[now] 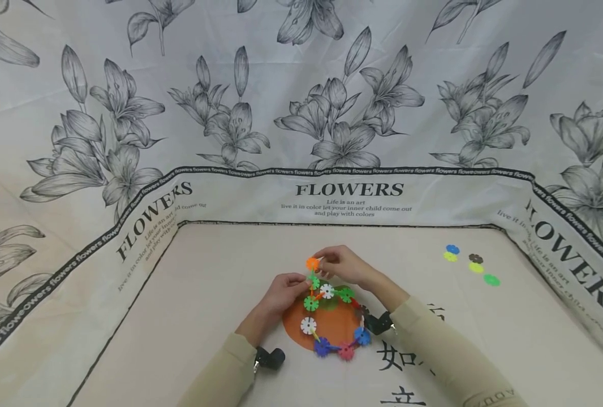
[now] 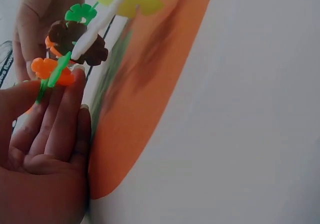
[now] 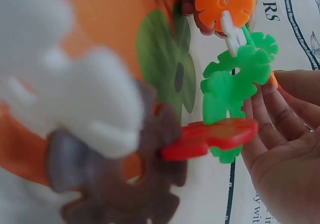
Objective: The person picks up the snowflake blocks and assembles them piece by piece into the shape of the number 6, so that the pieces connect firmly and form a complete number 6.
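Note:
A ring of notched plastic snowflake discs [image 1: 323, 346], linked edge to edge in several colours, is held up by both hands. My left hand [image 1: 283, 291] pinches a green disc [image 1: 314, 282] at the far end of the ring; in the left wrist view its thumb and fingers meet at green and orange discs [image 2: 46, 68]. My right hand [image 1: 344, 265] pinches an orange disc [image 1: 312, 263] just above that green one. In the right wrist view, its fingertips hold the orange edge, partly hidden behind green discs [image 3: 237, 72]. A blurred brown disc [image 3: 100, 179] is close to that camera.
Loose discs lie to the right on the table: blue [image 1: 452, 249], yellow [image 1: 450, 257], dark brown [image 1: 476, 258], another yellow [image 1: 476, 267] and green [image 1: 492, 280]. Beneath the ring, an orange printed shape [image 1: 293, 322] marks the pale cloth. Flower-printed fabric walls [image 1: 349, 198] rise behind and at the sides.

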`<state>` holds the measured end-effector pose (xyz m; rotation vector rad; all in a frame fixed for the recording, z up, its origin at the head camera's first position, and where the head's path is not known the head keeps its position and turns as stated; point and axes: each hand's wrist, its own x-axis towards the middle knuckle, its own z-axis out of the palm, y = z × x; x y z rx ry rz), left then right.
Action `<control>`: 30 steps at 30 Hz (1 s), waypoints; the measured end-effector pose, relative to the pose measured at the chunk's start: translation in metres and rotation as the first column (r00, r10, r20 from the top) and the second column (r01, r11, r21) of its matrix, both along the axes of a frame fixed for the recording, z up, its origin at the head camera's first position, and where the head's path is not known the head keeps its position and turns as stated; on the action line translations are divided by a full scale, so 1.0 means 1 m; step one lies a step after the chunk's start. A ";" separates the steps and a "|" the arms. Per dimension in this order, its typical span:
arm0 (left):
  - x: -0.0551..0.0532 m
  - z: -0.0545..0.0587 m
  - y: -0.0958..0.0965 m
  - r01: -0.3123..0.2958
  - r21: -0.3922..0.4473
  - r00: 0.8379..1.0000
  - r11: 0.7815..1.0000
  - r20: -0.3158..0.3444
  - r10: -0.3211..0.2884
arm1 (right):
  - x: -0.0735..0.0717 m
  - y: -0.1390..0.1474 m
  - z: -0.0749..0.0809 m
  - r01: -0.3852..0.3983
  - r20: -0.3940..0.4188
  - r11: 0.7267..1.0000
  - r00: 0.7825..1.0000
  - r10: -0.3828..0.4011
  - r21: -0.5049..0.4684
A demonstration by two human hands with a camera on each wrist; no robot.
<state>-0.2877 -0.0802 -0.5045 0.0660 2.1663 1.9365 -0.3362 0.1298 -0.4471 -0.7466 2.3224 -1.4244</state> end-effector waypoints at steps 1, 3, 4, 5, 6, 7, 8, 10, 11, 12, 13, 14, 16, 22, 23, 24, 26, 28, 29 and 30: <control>0.000 0.000 0.000 0.005 -0.001 1.000 1.000 0.001 -0.005 | 0.001 0.000 -0.001 0.007 0.004 1.000 1.000 -0.007 0.008; 0.000 0.001 0.000 0.005 -0.011 1.000 1.000 0.006 -0.005 | 0.002 0.001 -0.002 0.017 0.011 1.000 1.000 -0.017 0.016; 0.000 0.001 -0.001 0.003 -0.015 1.000 1.000 0.011 -0.003 | 0.003 0.001 -0.003 0.019 0.017 1.000 1.000 -0.019 0.016; 0.001 0.001 -0.001 -0.003 -0.018 1.000 1.000 0.019 0.003 | 0.003 0.001 -0.003 0.019 0.023 1.000 1.000 -0.019 0.016; 0.001 0.001 -0.001 -0.008 -0.022 1.000 1.000 0.025 0.008 | 0.003 0.002 -0.004 0.016 0.030 1.000 0.999 -0.016 0.016; 0.000 0.001 -0.001 -0.010 -0.021 0.999 1.000 0.033 0.010 | 0.004 0.002 -0.004 0.012 0.037 1.000 0.999 -0.013 0.017; 0.000 0.001 -0.002 -0.011 -0.019 0.999 1.000 0.035 0.011 | 0.004 0.002 -0.004 0.009 0.045 1.000 0.999 -0.010 0.019; -0.002 0.000 -0.002 -0.005 -0.007 0.999 1.000 0.040 0.005 | 0.005 0.002 -0.004 0.004 0.059 1.000 0.998 -0.006 0.023; -0.003 0.000 -0.003 -0.001 -0.001 0.999 1.000 0.039 0.001 | 0.005 0.002 -0.003 0.002 0.065 1.000 0.998 -0.003 0.025; -0.004 0.000 -0.003 0.004 0.007 0.999 1.000 0.034 -0.004 | 0.006 0.003 -0.003 0.001 0.070 1.000 0.998 -0.003 0.028; -0.005 0.000 -0.004 0.010 0.017 1.000 1.000 0.028 -0.011 | 0.006 0.003 -0.003 0.004 0.072 0.999 0.997 -0.006 0.035; -0.006 0.001 -0.004 0.013 0.026 1.000 1.000 0.025 -0.014 | 0.007 0.004 -0.002 0.005 0.066 0.999 0.998 -0.007 0.042; -0.007 0.001 -0.004 0.023 0.034 1.000 0.999 0.017 -0.023 | 0.008 0.009 -0.001 0.014 0.039 0.998 0.999 -0.016 0.067; -0.008 0.002 -0.006 0.071 0.021 0.997 0.997 0.016 -0.072 | 0.017 0.048 0.001 0.134 -0.090 0.981 0.988 -0.122 0.142; -0.009 0.003 -0.007 0.079 0.021 0.997 0.997 0.017 -0.080 | 0.018 0.059 0.001 0.165 -0.113 0.974 0.982 -0.148 0.153; -0.009 0.003 -0.008 0.092 0.023 0.996 0.996 0.010 -0.092 | 0.019 0.070 0.000 0.192 -0.139 0.968 0.976 -0.170 0.161; -0.010 0.003 -0.009 0.105 0.017 0.994 0.994 0.000 -0.105 | 0.021 0.093 0.001 0.252 -0.195 0.950 0.957 -0.216 0.184; -0.012 0.004 -0.010 0.114 0.004 0.993 0.993 -0.017 -0.114 | 0.023 0.117 0.001 0.324 -0.249 0.923 0.930 -0.270 0.206; -0.013 0.004 -0.011 0.118 -0.011 0.993 0.993 -0.027 -0.118 | 0.025 0.130 0.001 0.363 -0.277 0.906 0.913 -0.299 0.219; -0.013 0.005 -0.011 0.122 -0.017 0.992 0.992 -0.032 -0.123 | 0.027 0.142 0.002 0.403 -0.303 0.886 0.895 -0.328 0.231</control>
